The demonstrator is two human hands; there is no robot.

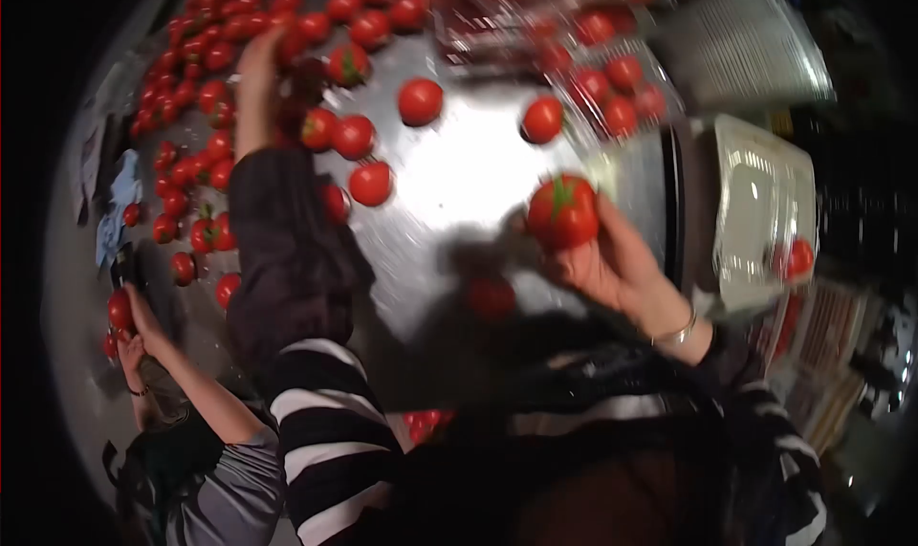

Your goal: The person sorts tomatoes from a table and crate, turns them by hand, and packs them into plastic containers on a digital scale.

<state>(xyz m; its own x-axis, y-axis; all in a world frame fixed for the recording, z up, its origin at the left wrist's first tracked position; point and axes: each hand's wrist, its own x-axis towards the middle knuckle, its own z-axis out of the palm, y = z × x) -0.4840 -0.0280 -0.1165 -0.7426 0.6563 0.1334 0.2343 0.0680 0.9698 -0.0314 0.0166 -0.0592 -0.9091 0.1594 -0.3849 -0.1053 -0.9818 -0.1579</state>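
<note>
My right hand holds a red tomato with a green stem above the near right part of the shiny metal table. My left hand reaches to the far left, at the edge of the tomato pile; its fingers are blurred among the tomatoes, and whether they hold one is hidden. Loose tomatoes lie between my hands, among them one near the middle and one just beyond the held tomato.
Clear plastic packs with tomatoes stand at the far right, beside stacked clear trays. An open tray with a tomato lies at the right. At the lower left, a co-worker's hands hold a tomato.
</note>
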